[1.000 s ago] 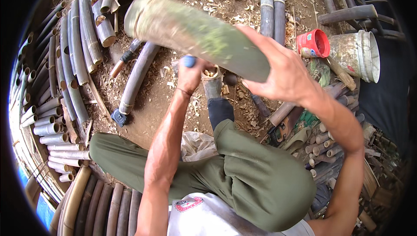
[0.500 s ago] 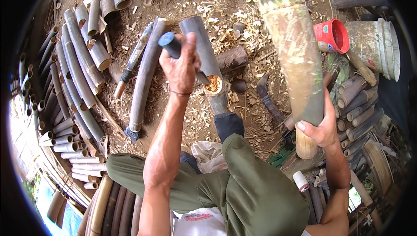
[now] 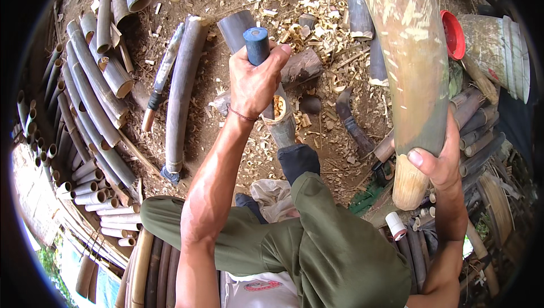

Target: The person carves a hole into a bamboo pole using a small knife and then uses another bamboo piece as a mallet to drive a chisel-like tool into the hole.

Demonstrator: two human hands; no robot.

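My left hand [image 3: 255, 84] is wrapped round the blue handle [image 3: 256, 47] of a chisel and holds it nearly upright. Its blade goes down to the cut opening of a bamboo tube [image 3: 236, 29], where pale chips [image 3: 279, 107] lie inside; my hand hides the tip and part of the tube. On the right, my right hand [image 3: 437, 159] grips the narrow handle end of a thick wooden club mallet [image 3: 412, 64], lifted close to the camera, its far end cut off by the picture's edge. My foot in a dark sock [image 3: 299, 163] is against the tube's near end.
A short log [image 3: 302, 69] lies beneath the tube among wood shavings. Left of it are a long bamboo tube [image 3: 184, 92] and a knife-like tool [image 3: 161, 78]. A curved sheath-like piece [image 3: 352, 121], red tub [image 3: 452, 35], dirty white bucket [image 3: 496, 53] and bamboo stacks [image 3: 93, 186] surround me.
The mallet has risen nearer to the camera in my right hand. My left hand has shifted right and turned the chisel more upright over the tube's opening. The whole view has shifted slightly.
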